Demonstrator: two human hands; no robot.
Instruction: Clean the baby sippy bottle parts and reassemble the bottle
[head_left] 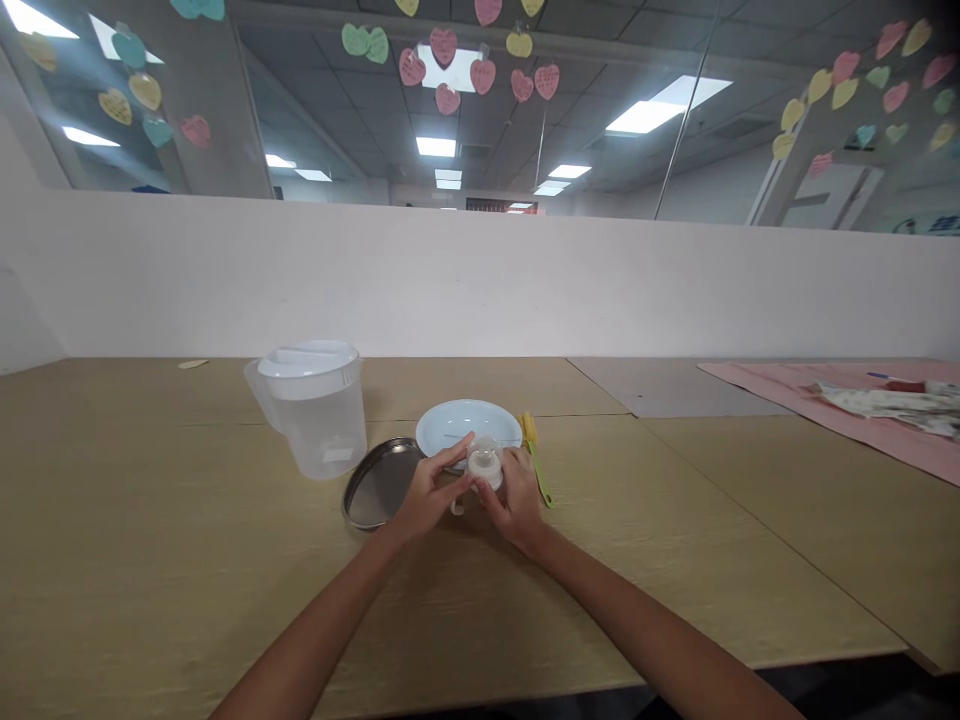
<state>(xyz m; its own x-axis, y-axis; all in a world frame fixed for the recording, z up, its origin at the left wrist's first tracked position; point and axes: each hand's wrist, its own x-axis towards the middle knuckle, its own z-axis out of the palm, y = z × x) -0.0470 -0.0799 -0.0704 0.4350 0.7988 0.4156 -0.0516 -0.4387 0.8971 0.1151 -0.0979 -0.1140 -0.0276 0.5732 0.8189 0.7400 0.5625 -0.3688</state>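
Between my two hands is what looks like a baby bottle (486, 463), its white collar and clear domed top turned toward me. My left hand (433, 488) closes on its left side, with thumb and fingertips against the collar. From the right, my right hand (517, 492) wraps round it, thumb near the front. A small pale curved piece (457, 508) shows below my left fingers; whether it belongs to the bottle I cannot tell. Just behind my hands lies a light blue bowl (466, 412). A brush (535, 462) with yellow bristles and a green handle rests beside my right hand.
Left of my hands a round metal tray (379, 485) lies on the wooden table (225, 580). A lidded translucent pitcher (319, 420) stands behind it. At the far right, a pink cloth (787, 395) carries a crumpled white fabric (892, 402). A white wall (465, 280) rises behind the table.
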